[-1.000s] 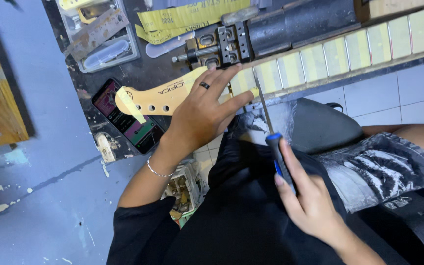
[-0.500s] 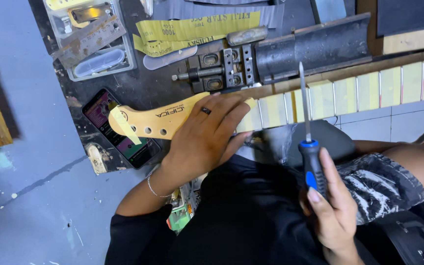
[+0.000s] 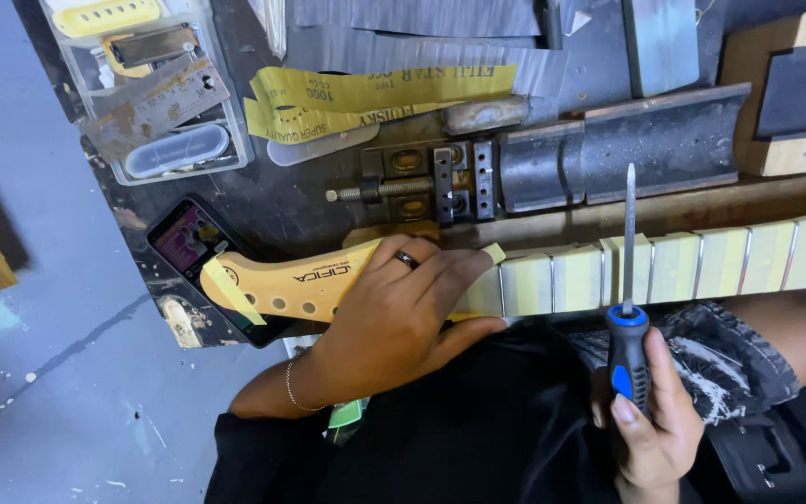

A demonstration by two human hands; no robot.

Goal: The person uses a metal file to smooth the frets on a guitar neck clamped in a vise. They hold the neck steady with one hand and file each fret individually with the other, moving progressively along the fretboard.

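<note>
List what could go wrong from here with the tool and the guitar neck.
1. The screwdriver stands upright in the right hand, its tip over the taped fretboard; a slip could gouge the wood or tape.
2. The left hand lies flat on the guitar neck close to the shaft, so a skid might jab its fingers.
3. The phone lies partly under the headstock and could get scratched.
</note>
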